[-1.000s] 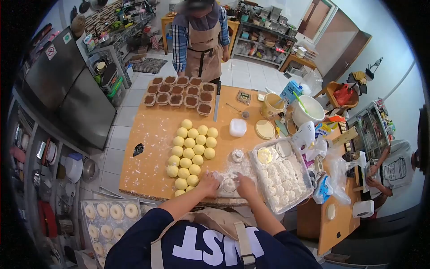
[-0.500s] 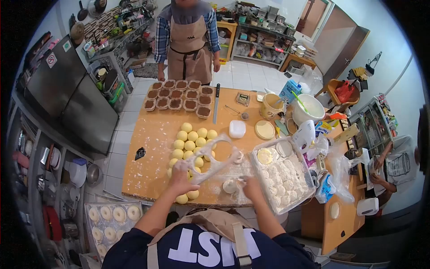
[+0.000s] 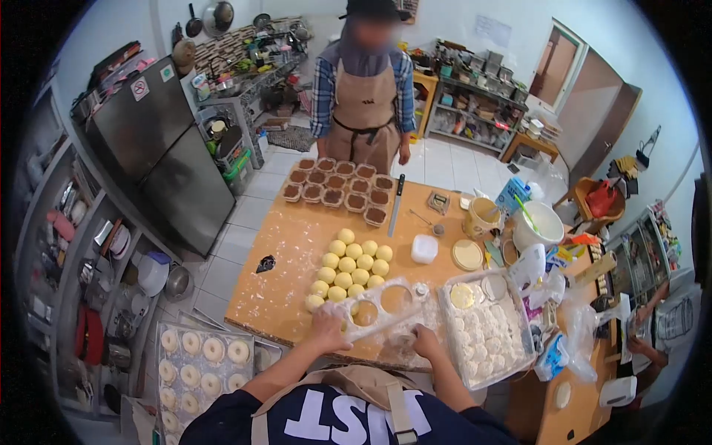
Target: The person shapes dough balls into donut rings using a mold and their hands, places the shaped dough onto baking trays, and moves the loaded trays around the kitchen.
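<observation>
My left hand (image 3: 331,329) grips the near left end of a pale, floury sheet of dough (image 3: 382,314) with large round holes. This sheet slants up to the right over the floured table. Curled at the table's front edge, my right hand (image 3: 426,341) is by a blurred, whitish round thing (image 3: 404,338); what its fingers hold cannot be made out. Several smooth yellow dough balls (image 3: 344,279) sit in rows just beyond my left hand. Right of my right hand is a clear tray (image 3: 532,347) full of floury white pieces, with pale discs at its far end.
Boxes of brown-topped dessert (image 3: 334,182) and a long knife (image 3: 397,204) lie at the far side. A person in an apron (image 3: 365,96) stands behind them. A white tub (image 3: 425,249) and a mixing bowl (image 3: 539,226) stand right. Ring doughnuts fill a tray (image 3: 259,356) lower left.
My view has tilted up and shifted left. The holed dough sheet has turned and lies straighter in my left hand. My right hand has drawn closer to the round thing.
</observation>
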The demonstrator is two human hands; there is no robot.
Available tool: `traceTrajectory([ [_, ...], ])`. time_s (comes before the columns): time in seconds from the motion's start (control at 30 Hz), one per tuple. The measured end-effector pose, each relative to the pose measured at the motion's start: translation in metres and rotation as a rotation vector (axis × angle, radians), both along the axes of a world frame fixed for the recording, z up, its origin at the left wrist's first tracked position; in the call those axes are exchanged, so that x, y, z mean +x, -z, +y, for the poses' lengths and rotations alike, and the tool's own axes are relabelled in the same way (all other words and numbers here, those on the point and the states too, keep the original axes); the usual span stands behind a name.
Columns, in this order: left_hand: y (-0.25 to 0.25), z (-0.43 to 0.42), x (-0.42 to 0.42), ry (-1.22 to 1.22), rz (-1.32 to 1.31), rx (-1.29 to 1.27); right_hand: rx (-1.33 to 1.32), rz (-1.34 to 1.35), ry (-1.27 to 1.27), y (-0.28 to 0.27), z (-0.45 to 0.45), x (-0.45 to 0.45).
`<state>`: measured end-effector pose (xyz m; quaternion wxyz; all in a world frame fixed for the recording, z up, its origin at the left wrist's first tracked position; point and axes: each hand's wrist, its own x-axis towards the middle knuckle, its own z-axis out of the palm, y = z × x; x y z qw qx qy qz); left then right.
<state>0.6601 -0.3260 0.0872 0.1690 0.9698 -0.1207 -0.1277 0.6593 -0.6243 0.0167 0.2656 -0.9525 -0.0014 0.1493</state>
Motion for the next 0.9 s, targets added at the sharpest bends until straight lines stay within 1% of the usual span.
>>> traceTrajectory([
  [0.03, 0.002, -0.007, -0.002, 0.032, -0.078, 0.028, 0.003, 0.002, 0.066, -0.009, -0.008, -0.002],
  [0.13, -0.001, -0.028, -0.003, 0.119, 0.051, 0.072, 0.158, -0.135, 0.111, -0.024, -0.054, -0.004],
  [0.17, 0.016, -0.036, 0.0, 0.226, 0.103, 0.198, 0.183, -0.161, 0.148, -0.033, -0.066, -0.004],
  [0.23, 0.024, -0.055, 0.002, 0.248, 0.159, 0.193, 0.231, -0.215, 0.23, -0.058, -0.085, -0.004],
  [0.33, 0.027, -0.08, 0.005, 0.297, 0.194, 0.206, 0.44, -0.232, 0.301, -0.058, -0.096, 0.002],
  [0.47, 0.035, -0.104, 0.009, 0.325, 0.183, 0.207, 0.435, -0.227, 0.164, -0.07, -0.079, 0.002],
  [0.57, 0.072, -0.11, 0.013, 0.339, 0.163, 0.282, 0.505, -0.156, 0.14, -0.08, -0.064, 0.001],
  [0.67, 0.049, -0.134, 0.002, 0.156, -0.139, -0.088, 0.419, -0.17, 0.071, -0.057, -0.063, 0.006],
  [0.77, 0.023, -0.159, 0.003, 0.024, 0.08, -0.749, 0.485, -0.182, 0.005, -0.082, -0.051, 0.003],
  [0.87, -0.001, -0.176, 0.002, -0.139, 0.537, -1.403, 0.514, -0.206, -0.049, -0.079, -0.051, 0.006],
  [0.9, -0.003, -0.178, 0.002, -0.166, 0.541, -1.395, 0.517, -0.214, -0.06, -0.076, -0.052, 0.008],
])
